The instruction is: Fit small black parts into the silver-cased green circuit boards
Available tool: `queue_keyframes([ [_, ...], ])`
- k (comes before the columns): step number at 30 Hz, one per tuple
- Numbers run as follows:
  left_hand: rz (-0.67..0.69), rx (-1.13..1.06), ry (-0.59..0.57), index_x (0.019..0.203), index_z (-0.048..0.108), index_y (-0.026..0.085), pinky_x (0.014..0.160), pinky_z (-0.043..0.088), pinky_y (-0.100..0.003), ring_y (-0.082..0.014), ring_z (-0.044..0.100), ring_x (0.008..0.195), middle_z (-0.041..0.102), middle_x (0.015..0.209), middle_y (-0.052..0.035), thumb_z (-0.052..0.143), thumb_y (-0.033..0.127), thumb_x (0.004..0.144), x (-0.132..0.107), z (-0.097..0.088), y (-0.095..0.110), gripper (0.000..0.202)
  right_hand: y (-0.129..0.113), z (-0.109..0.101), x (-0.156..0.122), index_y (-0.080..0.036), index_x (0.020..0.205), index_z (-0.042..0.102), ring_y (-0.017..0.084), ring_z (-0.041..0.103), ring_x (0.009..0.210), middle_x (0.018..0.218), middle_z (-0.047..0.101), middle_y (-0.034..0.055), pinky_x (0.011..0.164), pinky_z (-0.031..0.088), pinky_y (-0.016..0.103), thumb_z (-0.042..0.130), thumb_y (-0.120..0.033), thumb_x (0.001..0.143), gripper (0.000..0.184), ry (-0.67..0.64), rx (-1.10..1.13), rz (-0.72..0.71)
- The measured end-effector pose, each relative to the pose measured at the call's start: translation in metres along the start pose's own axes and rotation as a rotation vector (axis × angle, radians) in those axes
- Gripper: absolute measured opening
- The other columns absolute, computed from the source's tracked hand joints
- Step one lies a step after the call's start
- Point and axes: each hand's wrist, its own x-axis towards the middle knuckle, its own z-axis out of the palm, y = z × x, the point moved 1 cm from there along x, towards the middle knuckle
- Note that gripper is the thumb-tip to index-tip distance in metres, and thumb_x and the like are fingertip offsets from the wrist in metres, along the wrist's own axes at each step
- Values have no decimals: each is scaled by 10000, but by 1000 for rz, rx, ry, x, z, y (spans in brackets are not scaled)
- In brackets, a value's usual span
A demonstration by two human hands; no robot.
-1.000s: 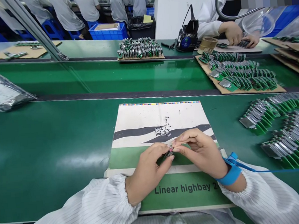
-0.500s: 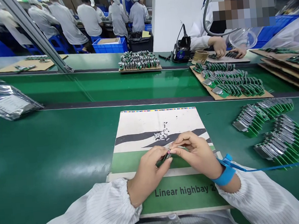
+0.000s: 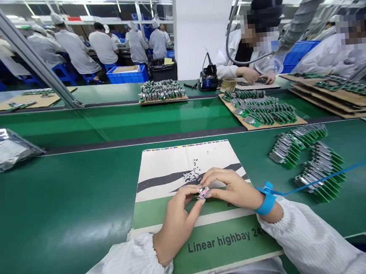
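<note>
Over a printed cardboard sheet [image 3: 159, 158], a small circuit board [image 3: 203, 192] with a metal part and a pink patch is held between both hands. My left hand [image 3: 175, 218] pinches its left side, thumb below and fingers above. On the right edge, the thumb and fingertips of my right hand [image 3: 234, 188] close on the board; a blue strap [image 3: 266, 204] circles that wrist. Just beyond my fingertips lies a loose pile of tiny black and silvery parts [image 3: 190, 175]. The fingers hide part of the board.
Rows of green boards with metal parts [image 3: 323, 168] stand at my right. Farther off are a board-laden cardboard tray [image 3: 263, 109], another board stack [image 3: 162, 91] and a silvery bag [image 3: 6, 144]. A blue cord [image 3: 338, 174] runs right from my wrist. A co-worker's hands [image 3: 254, 75] handle boards opposite.
The camera view has tilted up and shifted right. The board in my fingers has turned, so more of its pink and metal face shows. Both hands still hold it.
</note>
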Motion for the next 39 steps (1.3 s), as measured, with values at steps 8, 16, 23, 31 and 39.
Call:
queue_keyframes([
  [8,-137,-53,18,1071,531,266,1024,496,-429,-223,552,1167,511,1167,-62,568,321,882,4,-7,-10,201,5,-53,-19,-200,1044,647,202,627,958,1026,691,76,825,516,353,531,-293,914,197,282,-459,288],
  [16,-235,-54,-40,952,594,266,943,548,-359,-262,553,1149,537,1099,-75,565,519,848,5,-9,-20,274,54,-107,-70,-121,914,645,185,626,880,917,664,71,830,505,381,578,-232,902,130,552,-916,929],
  [23,-293,-21,-57,883,632,266,880,562,-327,-286,527,1179,557,1092,-87,588,564,818,9,-17,-27,309,64,-110,-69,-134,1001,623,171,628,914,1007,643,56,819,532,369,577,-319,924,206,544,-1003,1177],
  [31,-150,155,83,785,616,234,824,548,-395,-300,552,1117,558,1068,-94,515,540,850,26,-36,-26,329,53,-94,-60,-168,1168,568,232,557,1069,1161,576,89,907,474,447,568,-280,917,275,621,-1027,1102],
  [39,-203,628,-11,1052,639,203,1039,367,-514,-329,486,1197,590,1189,-101,653,367,715,50,-59,-25,375,45,-34,-16,-201,1194,593,221,528,1096,1178,591,88,962,420,332,666,-307,825,390,162,-704,506],
])
